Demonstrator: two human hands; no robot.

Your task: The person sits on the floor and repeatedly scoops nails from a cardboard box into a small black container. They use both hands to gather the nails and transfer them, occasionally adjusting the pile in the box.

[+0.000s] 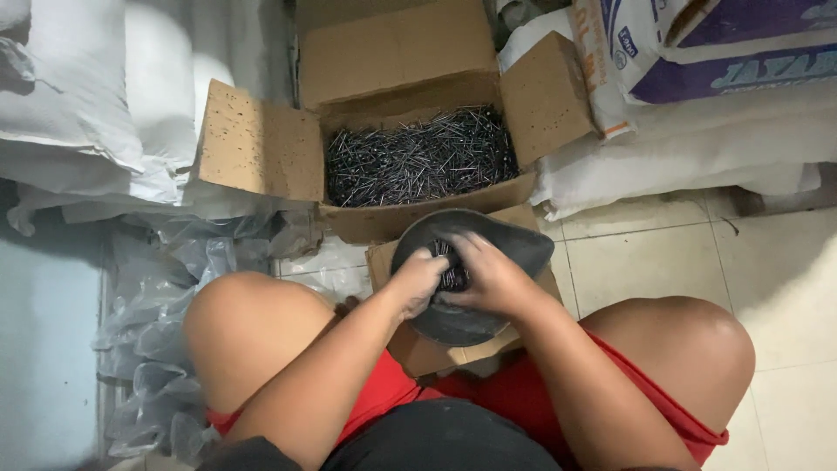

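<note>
sacks: white woven sacks (78,105) stacked left of the cardboard box (410,131); more sacks with blue and purple print (715,52) right of it, leaning close to its right flap.
box: open, flaps spread, sits on the tile floor at top centre. Bottom covered by a loose heap of dark nails (420,157), lying every which way.
plastic bags: crumpled clear bags (166,349) below-left of the box, beside the person's left knee.
small carton: flat brown carton (436,349) just in front of the box's near wall, serving as a stand.
pan: dark shallow pan (475,288) resting on that carton, touching or nearly touching the box's front wall, tilted slightly.
bundle: small bunch of nails (451,272) inside the pan, just in front of the box, roughly parallel, pinched between both hands.
left hand: left hand (418,281) curled tight around the bundle's left side, fist-like.
right hand: right hand (491,277) wrapped over the right side, fingers closed onto the same nails.
technique (my read): keep nails aligned, points one way, tap ends against the pan floor to square them; work low inside the pan so strays drop there, not on tile.
risk: points against palms; squeeze along the shanks, not the tips.
</note>
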